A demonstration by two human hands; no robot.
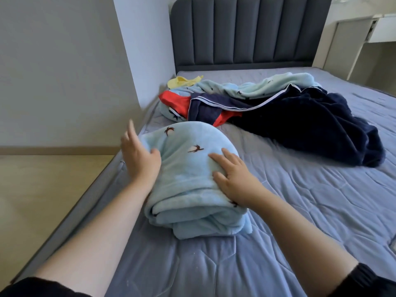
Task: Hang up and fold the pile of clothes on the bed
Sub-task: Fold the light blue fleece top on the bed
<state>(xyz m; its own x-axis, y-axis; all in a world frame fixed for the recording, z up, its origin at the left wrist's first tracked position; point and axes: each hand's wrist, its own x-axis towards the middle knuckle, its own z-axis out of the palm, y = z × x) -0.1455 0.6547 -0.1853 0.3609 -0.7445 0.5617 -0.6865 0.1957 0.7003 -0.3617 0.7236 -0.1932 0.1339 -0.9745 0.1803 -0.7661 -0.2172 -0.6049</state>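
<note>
Pale-blue fleece, folded into a thick bundle with small brown bird prints: that folded fleece (pixel 188 168) lay on the near left part of the bed (pixel 300 200), close to its edge. From the head view, the left hand (pixel 139 159) stood at the bundle's left side, grip wide. Its fingers were straight and lifted, and only the thumb and the palm's edge touched the cloth. The right hand (pixel 233 179) lay flat on top, grip wide too, fingers spread and pressing down on the fleece, curled round nothing. Both forearms were bare, with dark sleeves at the bottom corners.

Beyond the bundle, a little apart from it, sat the pile of clothes (pixel 278 112). A navy garment (pixel 310 125) with pale piping sprawled to the right, and a red piece (pixel 173 101) poked out on the left. Another pale-blue blanket (pixel 257 86) draped across the back, with a yellow piece (pixel 182 81) at the far left corner. A grey padded headboard (pixel 246 33) rose behind. A grey wall (pixel 53 71) ran along the left above pale floor (pixel 42 189), and a white desk (pixel 364 28) stood far right.
</note>
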